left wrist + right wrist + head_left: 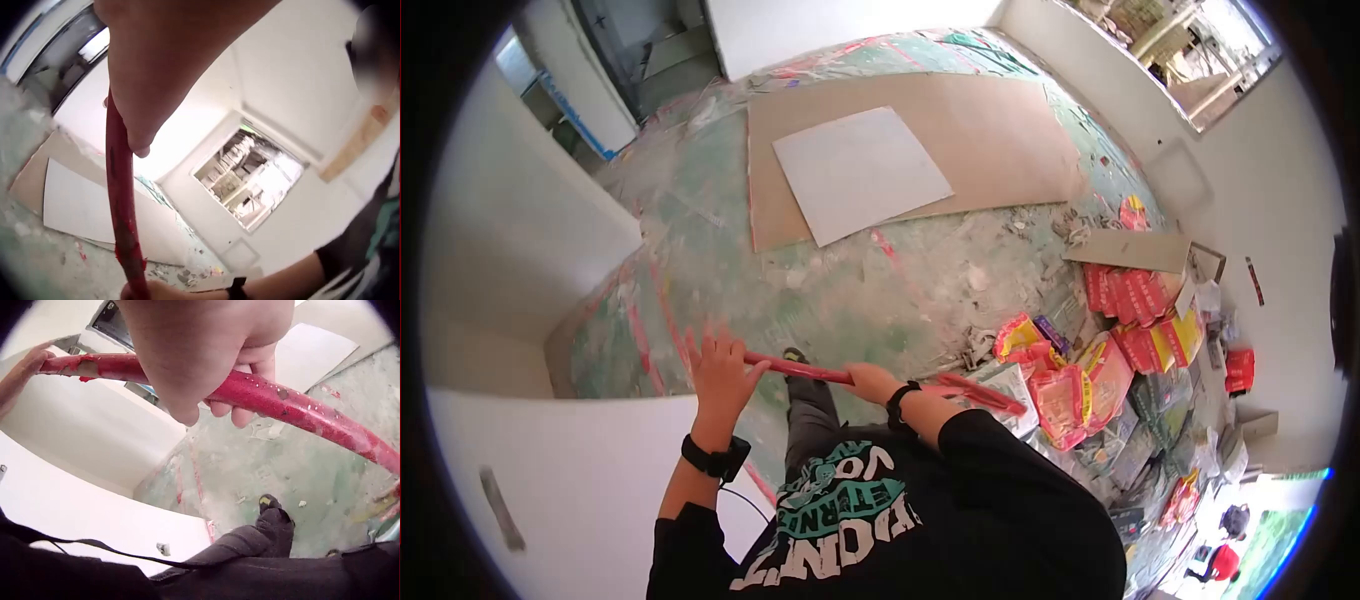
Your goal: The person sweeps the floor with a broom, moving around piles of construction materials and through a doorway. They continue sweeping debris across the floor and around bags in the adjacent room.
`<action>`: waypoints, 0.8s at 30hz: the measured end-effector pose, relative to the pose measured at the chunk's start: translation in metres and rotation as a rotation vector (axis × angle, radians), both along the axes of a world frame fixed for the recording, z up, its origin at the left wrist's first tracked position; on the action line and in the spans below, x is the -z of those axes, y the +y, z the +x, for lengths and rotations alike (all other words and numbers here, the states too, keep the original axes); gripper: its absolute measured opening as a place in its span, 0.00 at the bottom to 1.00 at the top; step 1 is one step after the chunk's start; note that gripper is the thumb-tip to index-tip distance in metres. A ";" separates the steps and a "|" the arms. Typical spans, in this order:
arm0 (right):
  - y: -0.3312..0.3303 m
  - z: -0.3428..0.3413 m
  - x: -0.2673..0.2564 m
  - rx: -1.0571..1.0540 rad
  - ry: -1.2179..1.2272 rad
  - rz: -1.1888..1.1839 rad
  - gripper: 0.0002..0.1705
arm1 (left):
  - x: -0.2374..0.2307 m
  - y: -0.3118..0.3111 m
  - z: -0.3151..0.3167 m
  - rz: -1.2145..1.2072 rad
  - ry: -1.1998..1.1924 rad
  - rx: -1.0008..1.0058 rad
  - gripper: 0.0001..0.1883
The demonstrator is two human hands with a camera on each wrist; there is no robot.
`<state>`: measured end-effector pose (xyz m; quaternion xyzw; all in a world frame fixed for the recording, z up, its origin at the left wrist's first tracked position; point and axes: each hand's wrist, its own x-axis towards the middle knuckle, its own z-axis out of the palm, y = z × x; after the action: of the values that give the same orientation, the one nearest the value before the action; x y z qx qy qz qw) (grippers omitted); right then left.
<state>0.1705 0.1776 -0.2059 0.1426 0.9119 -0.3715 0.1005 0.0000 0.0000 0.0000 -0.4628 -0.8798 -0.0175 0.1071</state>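
A long red pole with a worn, flaking surface runs across the front of the person's body. The right hand holds it partway along; in the right wrist view, the thumb and fingers of the right hand curl round the pole. At the pole's left end the left hand rests against it with fingers extended and thumb apart, slightly blurred. In the left wrist view its thumb lies alongside the pole. Beyond the right wrist, the pole's far part overlaps the clutter.
A white board lies on a large tan board on the dusty green floor. Red and yellow bags and debris are heaped at the right. A white panel stands at lower left. A person is at lower right.
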 end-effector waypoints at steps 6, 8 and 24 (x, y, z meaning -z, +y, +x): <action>0.079 -0.133 0.039 0.255 0.017 0.165 0.08 | 0.074 0.064 -0.186 -0.181 -0.206 0.248 0.16; 0.103 -0.167 0.057 0.334 0.022 0.184 0.07 | 0.104 0.096 -0.221 -0.430 -0.305 0.222 0.13; 0.275 -0.266 0.351 2.312 0.122 -1.162 0.15 | 0.398 0.293 -0.221 -0.824 -1.056 0.168 0.14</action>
<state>-0.0956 0.4522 -0.5570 0.7616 -0.0301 -0.5877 -0.2714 -0.2206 0.2929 -0.3981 -0.4621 -0.7098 0.0872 -0.5245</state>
